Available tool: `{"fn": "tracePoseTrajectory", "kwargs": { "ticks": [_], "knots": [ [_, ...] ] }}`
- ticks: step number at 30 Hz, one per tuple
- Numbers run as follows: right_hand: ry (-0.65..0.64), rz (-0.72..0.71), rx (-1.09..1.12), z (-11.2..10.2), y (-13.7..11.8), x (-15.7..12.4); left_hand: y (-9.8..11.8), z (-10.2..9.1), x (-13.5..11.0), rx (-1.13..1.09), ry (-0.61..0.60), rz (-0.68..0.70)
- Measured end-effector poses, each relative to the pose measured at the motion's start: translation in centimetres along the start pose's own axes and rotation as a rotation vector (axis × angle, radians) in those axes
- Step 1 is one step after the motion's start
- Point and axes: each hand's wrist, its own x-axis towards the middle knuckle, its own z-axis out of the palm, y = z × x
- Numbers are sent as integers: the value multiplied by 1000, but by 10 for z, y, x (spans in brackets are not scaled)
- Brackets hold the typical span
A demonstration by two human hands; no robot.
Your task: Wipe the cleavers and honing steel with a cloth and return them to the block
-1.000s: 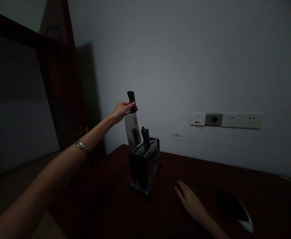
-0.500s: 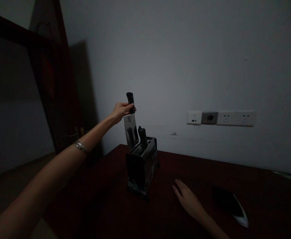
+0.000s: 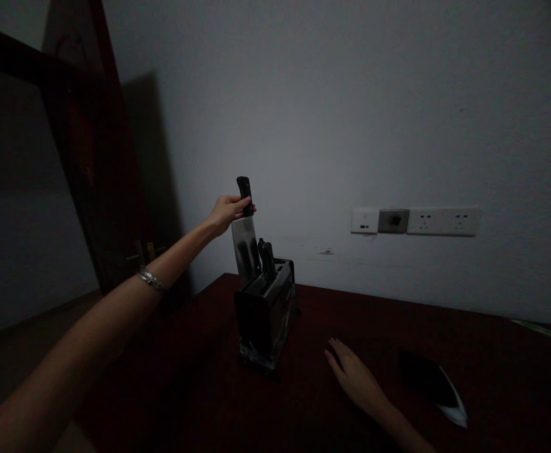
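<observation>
My left hand [image 3: 229, 212] is closed round the black handle of a cleaver [image 3: 243, 242], pinching it near the blade. The broad metal blade points down, nearly upright, and its lower end is hidden in or behind the back left part of a dark knife block [image 3: 256, 327]. Black-handled tools [image 3: 267, 259] stand in the block's slots, their lower parts out of sight. On the dark red table [image 3: 209, 409] to the right of the block, my right hand [image 3: 353, 377] lies flat with its fingers stretched out, holding nothing.
A dark flat object with a pale curved edge [image 3: 455, 409] lies on the table right of my right hand. Behind the table is a pale wall with a row of sockets [image 3: 417, 220]. A dark red door frame [image 3: 119, 138] stands at the left.
The view has shifted slightly, moving everything a little to the left. My left hand still grips the cleaver at about the same height, and my right hand stays on the table.
</observation>
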Motion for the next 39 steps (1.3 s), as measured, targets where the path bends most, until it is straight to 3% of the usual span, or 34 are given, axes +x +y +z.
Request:
{"fn": "tracePoseTrajectory", "kwargs": {
  "ticks": [15, 39],
  "knots": [
    [20, -12, -7, 6, 8, 2, -2, 6, -1, 8, -6, -22],
    [-8, 15, 12, -1, 1, 0, -6, 7, -1, 32, -25, -19]
  ]
}}
